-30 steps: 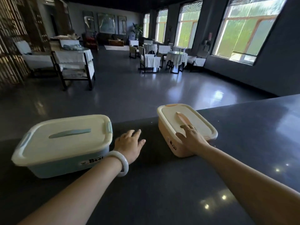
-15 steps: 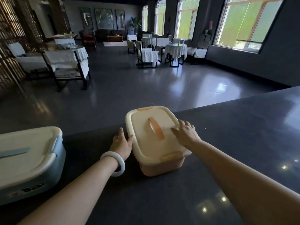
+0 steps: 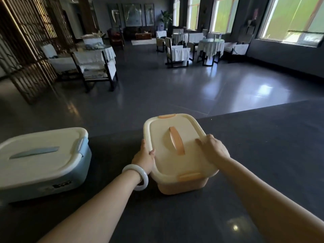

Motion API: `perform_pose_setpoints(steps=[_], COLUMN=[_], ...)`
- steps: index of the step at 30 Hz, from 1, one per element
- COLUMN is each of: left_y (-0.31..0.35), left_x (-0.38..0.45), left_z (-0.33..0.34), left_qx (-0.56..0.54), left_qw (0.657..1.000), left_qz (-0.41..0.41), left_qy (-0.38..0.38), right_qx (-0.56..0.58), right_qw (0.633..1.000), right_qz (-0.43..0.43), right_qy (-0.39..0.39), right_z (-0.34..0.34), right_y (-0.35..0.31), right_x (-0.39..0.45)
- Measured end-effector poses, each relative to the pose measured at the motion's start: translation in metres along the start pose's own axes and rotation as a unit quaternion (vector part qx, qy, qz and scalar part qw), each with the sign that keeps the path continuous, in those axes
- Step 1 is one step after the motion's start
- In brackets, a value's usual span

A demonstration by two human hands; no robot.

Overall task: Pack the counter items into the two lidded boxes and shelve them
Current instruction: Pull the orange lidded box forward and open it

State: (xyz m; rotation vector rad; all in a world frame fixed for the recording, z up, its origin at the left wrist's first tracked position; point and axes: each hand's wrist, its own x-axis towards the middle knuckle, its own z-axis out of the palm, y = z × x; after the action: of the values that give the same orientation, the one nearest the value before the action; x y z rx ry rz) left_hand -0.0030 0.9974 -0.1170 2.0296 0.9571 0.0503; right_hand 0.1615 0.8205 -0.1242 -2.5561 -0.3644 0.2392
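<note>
Two lidded boxes stand on the dark counter. One, the orange box, sits at centre near the far edge, lid on, its orange handle lying flat along the top and an orange latch at both the near and the far end. My left hand holds its left side, thumb hooked over the lid rim, fingers against the wall below. My right hand grips the right edge of the lid, fingers spread on top and curled over the rim. A white bangle sits on my left wrist. The blue box stands well apart at the left, lid on, blue handle flat, a blue latch on its right end. Beyond the counter lie a glossy floor, cloth-covered tables with chairs, and bright windows at the far right.
</note>
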Motion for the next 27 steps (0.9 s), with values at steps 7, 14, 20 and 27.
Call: perform_pose_setpoints(steps=[7, 14, 20, 27], left_y=[-0.06, -0.114, -0.192, -0.319], left_x=[-0.07, -0.142, -0.221, -0.336], left_z=[-0.029, -0.052, -0.104, -0.195], left_qx=[0.009, 0.007, -0.013, -0.007], left_qw=[0.999, 0.998, 0.995, 0.982], left_qz=[0.018, 0.007, 0.0, -0.024], left_qy=[0.027, 0.064, 0.104, 0.186], right_qx=[0.066, 0.052, 0.063, 0.095], right_qw=[0.998, 0.998, 0.996, 0.984], right_qz=[-0.009, -0.03, -0.07, -0.14], right_qy=[-0.004, 0.01, -0.011, -0.05], right_z=[0.019, 0.032, 0.06, 0.13], right_y=[0.012, -0.002, -0.048, -0.124], right_x=[-0.083, -0.172, -0.273, -0.413])
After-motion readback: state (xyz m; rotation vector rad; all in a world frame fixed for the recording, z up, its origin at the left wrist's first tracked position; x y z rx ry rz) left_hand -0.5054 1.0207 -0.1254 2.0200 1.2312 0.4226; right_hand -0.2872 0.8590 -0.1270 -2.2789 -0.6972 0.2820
